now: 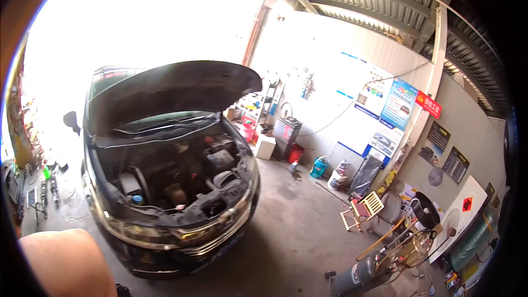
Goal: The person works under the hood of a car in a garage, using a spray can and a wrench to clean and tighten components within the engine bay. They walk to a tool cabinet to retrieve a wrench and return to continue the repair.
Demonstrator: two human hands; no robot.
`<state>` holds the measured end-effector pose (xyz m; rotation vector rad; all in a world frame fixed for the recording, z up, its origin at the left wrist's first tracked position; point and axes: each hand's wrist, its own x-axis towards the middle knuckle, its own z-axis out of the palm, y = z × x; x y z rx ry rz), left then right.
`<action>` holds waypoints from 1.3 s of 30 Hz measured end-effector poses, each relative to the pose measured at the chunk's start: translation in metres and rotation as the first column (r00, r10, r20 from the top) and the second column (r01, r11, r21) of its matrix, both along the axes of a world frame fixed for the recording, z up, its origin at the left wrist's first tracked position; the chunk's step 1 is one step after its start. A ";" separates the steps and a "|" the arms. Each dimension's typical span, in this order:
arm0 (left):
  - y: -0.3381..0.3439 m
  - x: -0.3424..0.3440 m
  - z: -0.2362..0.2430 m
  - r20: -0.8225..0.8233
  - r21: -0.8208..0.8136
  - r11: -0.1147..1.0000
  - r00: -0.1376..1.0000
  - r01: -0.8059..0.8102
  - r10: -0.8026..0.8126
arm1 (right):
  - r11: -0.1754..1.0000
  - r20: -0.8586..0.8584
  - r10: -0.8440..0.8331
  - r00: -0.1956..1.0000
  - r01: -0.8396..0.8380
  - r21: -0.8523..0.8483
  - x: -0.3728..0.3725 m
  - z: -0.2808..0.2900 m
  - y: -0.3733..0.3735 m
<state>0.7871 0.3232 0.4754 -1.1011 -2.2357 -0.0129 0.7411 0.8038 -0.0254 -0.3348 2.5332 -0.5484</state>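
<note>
A dark car (170, 198) stands in front of me with its hood (176, 93) raised and its engine bay (176, 181) exposed. At the lower left a rounded stretch of bare arm (69, 264) comes into the picture, close to the camera and short of the car's front bumper. No fingers show on it, so my left hand is out of sight. My right hand does not appear either. Neither hand is seen touching the car.
On the right stand a grey gas cylinder (360, 275) with hoses and a small wooden folding chair (364, 210). A teal canister (318, 168), a white tank (337, 177) and a dark cabinet (286, 135) line the wall. Vehicle struts (54, 187) stand at the left.
</note>
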 end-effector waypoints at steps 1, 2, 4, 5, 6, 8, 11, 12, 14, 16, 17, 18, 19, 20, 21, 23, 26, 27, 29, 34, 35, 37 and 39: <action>0.007 -0.030 0.010 0.006 -0.005 1.000 1.000 0.005 -0.005 | 0.998 0.034 -0.061 0.998 0.060 0.030 -0.025 0.001 0.013; 0.017 -0.054 0.020 0.016 -0.003 0.999 0.999 0.034 -0.034 | 0.993 0.040 -0.109 0.993 0.107 0.045 -0.044 0.006 0.023; 0.039 -0.106 0.032 -0.007 0.023 0.991 0.991 0.131 -0.131 | 0.980 -0.167 -0.188 0.968 0.174 -0.095 -0.134 -0.013 0.047; 0.049 -0.127 0.032 -0.020 0.038 0.986 0.986 0.165 -0.164 | 0.956 -0.096 -0.279 0.955 0.267 -0.125 -0.165 0.003 0.043; 0.057 -0.142 0.029 -0.033 0.056 0.974 0.975 0.220 -0.218 | 0.919 -0.010 -0.377 0.926 0.373 -0.126 -0.156 0.005 0.055; 0.075 -0.183 0.039 -0.055 0.086 0.951 0.955 0.296 -0.292 | 0.881 0.019 -0.427 0.904 0.421 -0.218 -0.191 0.012 0.051; 0.085 -0.240 0.038 -0.104 0.233 0.868 0.899 0.439 -0.427 | 0.861 -0.027 -0.418 0.908 0.386 -0.332 -0.231 0.012 0.046; 0.086 -0.265 0.034 -0.108 0.320 0.815 0.873 0.484 -0.476 | 0.859 -0.071 -0.411 0.909 0.360 -0.364 -0.238 0.013 0.040; 0.089 -0.306 0.014 -0.108 0.546 0.659 0.824 0.517 -0.557 | 0.832 0.052 -0.395 0.917 0.381 -0.404 -0.261 0.045 0.017; 0.102 -0.359 -0.040 -0.050 0.835 0.371 0.727 0.407 -0.685 | 0.632 0.253 -0.450 0.856 0.506 -0.588 -0.281 0.068 -0.003; 0.116 -0.386 -0.079 -0.014 0.950 0.190 0.643 0.247 -0.766 | 0.591 0.254 -0.429 0.867 0.482 -0.647 -0.298 0.080 -0.014; 0.135 -0.417 -0.127 0.000 0.999 0.024 0.526 0.038 -0.851 | 0.546 0.255 -0.428 0.867 0.473 -0.691 -0.309 0.094 -0.019; 0.165 -0.448 -0.200 -0.013 0.922 -0.159 0.382 -0.352 -0.924 | 0.499 0.250 -0.433 0.866 0.462 -0.733 -0.317 0.100 -0.023; 0.189 -0.456 -0.225 -0.071 0.848 -0.225 0.318 -0.480 -0.945 | 0.312 0.357 -0.368 0.858 0.476 -0.822 -0.336 0.095 -0.038; 0.210 -0.464 -0.255 -0.093 0.818 -0.220 0.256 -0.531 -0.962 | 0.120 0.436 -0.286 0.853 0.483 -0.867 -0.356 0.083 -0.050; 0.242 -0.486 -0.313 -0.156 0.700 -0.129 0.026 -0.703 -0.987 | -0.189 0.532 -0.120 0.838 0.507 -0.841 -0.389 0.086 -0.060; 0.319 -0.503 -0.350 -0.109 0.748 0.055 -0.204 -0.662 -0.973 | 0.278 -0.111 -0.799 0.591 0.199 -0.940 -0.419 -0.070 -0.031; 0.324 -0.519 -0.360 -0.153 0.706 0.083 -0.266 -0.704 -0.952 | -0.127 0.351 -0.737 0.578 0.392 -0.911 -0.432 -0.020 -0.037; 0.366 -0.546 -0.381 -0.145 0.700 0.209 -0.422 -0.683 -0.895 | -0.032 0.258 -0.896 0.361 0.527 -0.849 -0.441 -0.011 -0.006; 0.496 -0.531 -0.443 0.205 0.580 0.625 -0.650 -0.522 -0.732 | -0.327 0.331 -0.939 -0.095 0.549 -0.769 -0.397 -0.010 0.069; 0.520 -0.490 -0.428 0.155 0.578 0.663 -0.734 -0.476 -0.662 | 0.256 -0.562 -0.822 -0.090 0.824 -0.506 -0.357 -0.062 0.103; 0.554 -0.469 -0.408 0.191 0.430 0.784 -0.804 -0.448 -0.564 | -0.082 -0.233 -0.903 -0.361 0.679 -0.730 -0.337 -0.028 0.121; 0.587 -0.440 -0.405 0.198 0.409 0.820 -0.838 -0.401 -0.509 | -0.472 0.141 -0.810 -0.569 0.489 -0.734 -0.312 0.011 0.152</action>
